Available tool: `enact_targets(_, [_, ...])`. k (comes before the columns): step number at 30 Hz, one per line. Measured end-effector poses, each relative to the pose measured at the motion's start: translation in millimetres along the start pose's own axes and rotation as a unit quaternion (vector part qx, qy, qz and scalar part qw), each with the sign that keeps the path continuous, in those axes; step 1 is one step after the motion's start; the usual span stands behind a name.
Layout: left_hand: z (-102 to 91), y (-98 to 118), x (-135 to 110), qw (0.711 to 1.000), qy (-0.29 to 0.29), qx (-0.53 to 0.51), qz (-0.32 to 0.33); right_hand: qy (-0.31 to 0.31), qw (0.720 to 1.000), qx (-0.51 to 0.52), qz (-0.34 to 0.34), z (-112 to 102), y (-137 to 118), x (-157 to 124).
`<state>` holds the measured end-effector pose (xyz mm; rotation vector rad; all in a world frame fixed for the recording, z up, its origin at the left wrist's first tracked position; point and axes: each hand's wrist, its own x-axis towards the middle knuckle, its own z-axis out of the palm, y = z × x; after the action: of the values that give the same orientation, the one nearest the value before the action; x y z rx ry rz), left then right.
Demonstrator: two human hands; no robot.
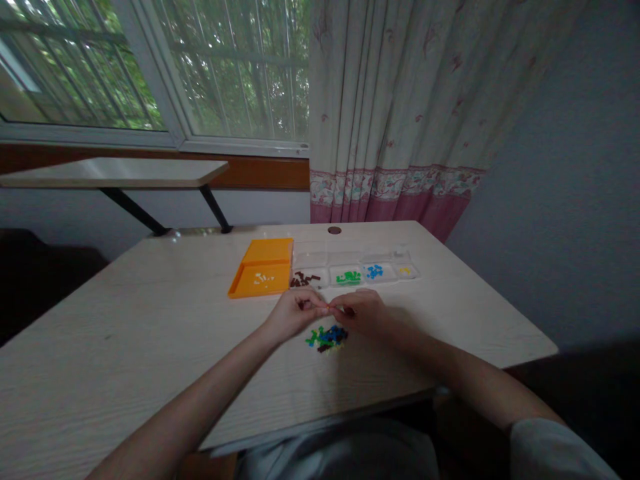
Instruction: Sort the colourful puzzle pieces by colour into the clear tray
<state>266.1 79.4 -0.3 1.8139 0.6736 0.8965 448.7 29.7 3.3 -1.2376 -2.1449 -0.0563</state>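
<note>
My left hand and my right hand meet fingertip to fingertip over the table. Both are closed in a pinch; whatever lies between the fingertips is too small to name. Just below them is a mixed pile of small pieces, green, blue, dark brown and pale yellow. Behind my hands stand clear trays holding dark brown pieces, green pieces, blue pieces and a few yellow pieces. An orange box, opened flat, holds small white pieces at the left.
The pale wooden table has a round dark cable hole near its back edge. A raised shelf on black brackets stands at the back left. Behind are a window and a long patterned curtain.
</note>
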Motion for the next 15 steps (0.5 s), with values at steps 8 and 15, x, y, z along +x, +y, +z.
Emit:
enact_targets(8, [1.4, 1.8, -0.9, 0.999, 0.008, 0.052, 0.005, 0.029, 0.999, 0.021, -0.016, 3.1, -0.1, -0.1])
enact_targets(15, [-4.9, -3.2, 0.0, 0.993, -0.026, 0.115, -0.008, 0.081, 0.996, 0.03, -0.029, 2.0, 8.9, 1.9])
